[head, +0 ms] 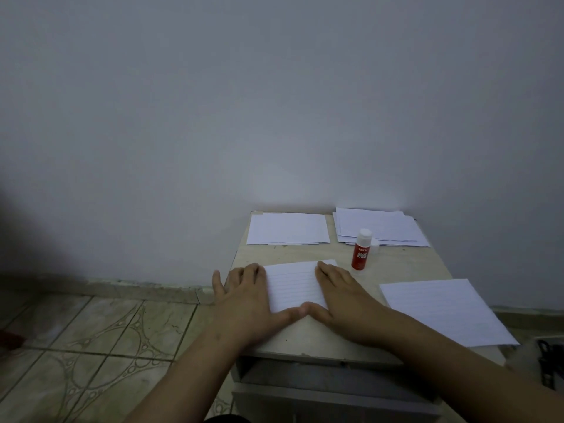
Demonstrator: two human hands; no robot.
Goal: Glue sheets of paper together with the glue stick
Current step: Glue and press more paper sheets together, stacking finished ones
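Hands flat, we pressed the lined sheets (293, 285) at the worktop's (396, 264) front, left hand (247, 296) and right hand (341, 296) with fingers straight, holding nothing, judging that smoothing outward would seal them best, the glue stick (361, 250) upright just behind.

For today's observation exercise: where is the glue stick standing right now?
In the head view, the glue stick stands upright on the table, right of centre, just beyond the right hand and in front of the far right paper stack.
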